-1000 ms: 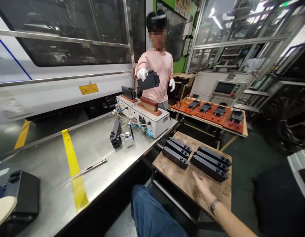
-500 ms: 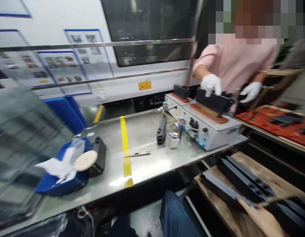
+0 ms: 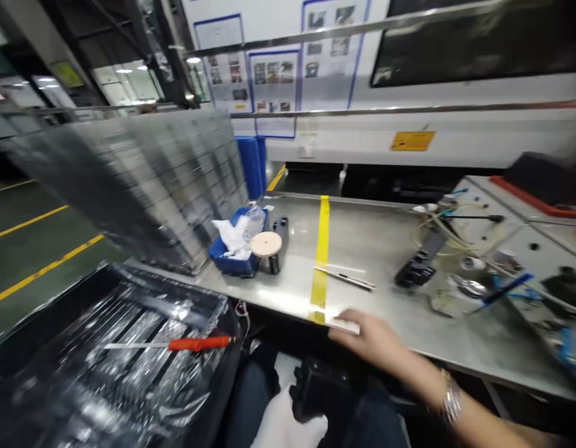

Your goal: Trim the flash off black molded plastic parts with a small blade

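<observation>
Handling, apparently: left hand point(image 3: 292, 423) is gripping black part point(image 3: 323, 387), six o'clock; right hand point(image 3: 371, 337), five o'clock, is showing parted fingers; next move is probably requiring steady grip.

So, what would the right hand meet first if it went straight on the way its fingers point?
Probably the yellow tape stripe on the metal table, just ahead of the right hand. Depth is unclear, though: the hand could pass over it.

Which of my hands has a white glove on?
Your left hand, on the black part low in view; your right hand, at the bench, is bare.
</observation>
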`<state>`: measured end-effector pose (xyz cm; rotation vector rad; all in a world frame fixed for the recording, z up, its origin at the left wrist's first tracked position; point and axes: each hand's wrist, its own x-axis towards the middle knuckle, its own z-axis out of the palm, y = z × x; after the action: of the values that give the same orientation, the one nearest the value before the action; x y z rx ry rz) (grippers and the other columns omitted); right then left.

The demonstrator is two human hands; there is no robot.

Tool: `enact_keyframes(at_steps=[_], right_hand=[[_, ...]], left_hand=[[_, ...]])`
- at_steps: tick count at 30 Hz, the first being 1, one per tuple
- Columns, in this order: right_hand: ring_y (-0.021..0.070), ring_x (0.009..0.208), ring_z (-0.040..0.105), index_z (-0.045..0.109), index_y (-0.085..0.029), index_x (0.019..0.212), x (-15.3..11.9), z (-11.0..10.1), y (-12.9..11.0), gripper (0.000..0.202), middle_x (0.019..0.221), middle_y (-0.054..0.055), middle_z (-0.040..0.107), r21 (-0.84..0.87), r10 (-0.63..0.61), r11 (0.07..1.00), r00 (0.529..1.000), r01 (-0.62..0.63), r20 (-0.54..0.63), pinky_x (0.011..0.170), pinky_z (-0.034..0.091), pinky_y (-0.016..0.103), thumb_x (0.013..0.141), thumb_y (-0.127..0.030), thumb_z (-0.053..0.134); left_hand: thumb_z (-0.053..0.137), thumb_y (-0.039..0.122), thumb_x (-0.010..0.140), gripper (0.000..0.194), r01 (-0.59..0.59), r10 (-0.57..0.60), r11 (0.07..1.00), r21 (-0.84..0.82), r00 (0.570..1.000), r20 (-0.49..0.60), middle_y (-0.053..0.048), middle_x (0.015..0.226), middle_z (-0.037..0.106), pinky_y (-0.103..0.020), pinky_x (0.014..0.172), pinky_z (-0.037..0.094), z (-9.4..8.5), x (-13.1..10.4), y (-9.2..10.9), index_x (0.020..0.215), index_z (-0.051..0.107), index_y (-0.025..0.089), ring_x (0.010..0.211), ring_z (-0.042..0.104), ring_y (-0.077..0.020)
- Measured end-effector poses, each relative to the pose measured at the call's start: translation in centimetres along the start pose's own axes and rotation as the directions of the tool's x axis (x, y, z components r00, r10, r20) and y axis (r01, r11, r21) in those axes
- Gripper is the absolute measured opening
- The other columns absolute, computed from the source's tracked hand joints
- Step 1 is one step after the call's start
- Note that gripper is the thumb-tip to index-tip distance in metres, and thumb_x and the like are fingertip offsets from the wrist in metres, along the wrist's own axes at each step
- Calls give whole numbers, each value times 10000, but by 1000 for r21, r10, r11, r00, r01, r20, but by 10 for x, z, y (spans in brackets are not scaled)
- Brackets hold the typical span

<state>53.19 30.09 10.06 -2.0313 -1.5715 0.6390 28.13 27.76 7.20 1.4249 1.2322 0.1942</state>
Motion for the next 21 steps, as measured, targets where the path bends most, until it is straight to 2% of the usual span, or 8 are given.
enact_keyframes(at_steps=[2,4,7,12,14,16,19,21], right_hand=[[213,1003,676,704,-167,1007,50,-15,9,247,1088,60,722,-141,7,990,1000,-10,-24,936,519,431,886,-382,692],[198,991,656,669,-148,981,89,-19,22,210,1063,58,692,-270,17,963,999,-24,-29,919,520,431,937,-352,652],[172,923,643,649,-135,884,112,-13,40,222,947,44,664,-416,17,909,1000,-25,-22,863,521,381,977,-329,592],[136,770,594,618,-154,860,80,-13,53,149,853,6,621,-494,23,868,999,-43,-47,737,500,308,943,-278,620],[151,757,602,628,-157,855,59,-21,52,98,832,19,636,-469,19,883,1000,-23,-13,726,485,305,923,-217,592],[186,717,630,649,-167,800,36,-32,46,157,785,60,673,-426,37,905,999,-21,29,690,471,312,897,-197,528],[231,590,648,644,-202,674,-1,-52,30,420,660,101,688,-349,87,935,994,-60,61,580,467,323,922,-430,394],[238,562,664,646,-218,651,-27,-59,16,598,634,98,694,-270,88,960,996,-81,12,539,491,313,887,-644,301]], left_hand=[[731,308,769,306,20,-20,973,-230,1000,4,-41,967,749,-365,894,564,-21,-11,-5,1061,701,221,971,696,-259],[731,327,766,400,11,-12,892,-452,1000,0,-55,1067,744,-361,928,559,-34,-25,-6,1138,683,187,1036,686,-268],[718,290,771,374,19,-40,851,-525,999,-28,-41,1059,751,-341,906,564,-42,-42,1,1125,690,173,1026,693,-257],[687,215,747,304,7,-53,890,-456,995,-88,-8,976,763,-312,839,561,-38,-49,12,1048,714,180,941,702,-223],[698,221,734,301,13,-58,889,-458,995,-84,-20,956,761,-325,829,556,-36,-49,12,1029,715,166,925,699,-230],[719,227,728,318,18,-51,880,-475,997,-56,-41,991,758,-341,850,546,-35,-49,11,1037,717,151,945,693,-242],[764,253,737,390,17,-18,807,-590,1000,5,-71,1037,746,-365,892,530,-32,-49,10,1106,707,142,969,687,-249],[783,353,756,407,65,-28,637,-768,998,62,-97,961,748,-390,942,517,-28,-47,7,1073,714,107,934,699,-254]])
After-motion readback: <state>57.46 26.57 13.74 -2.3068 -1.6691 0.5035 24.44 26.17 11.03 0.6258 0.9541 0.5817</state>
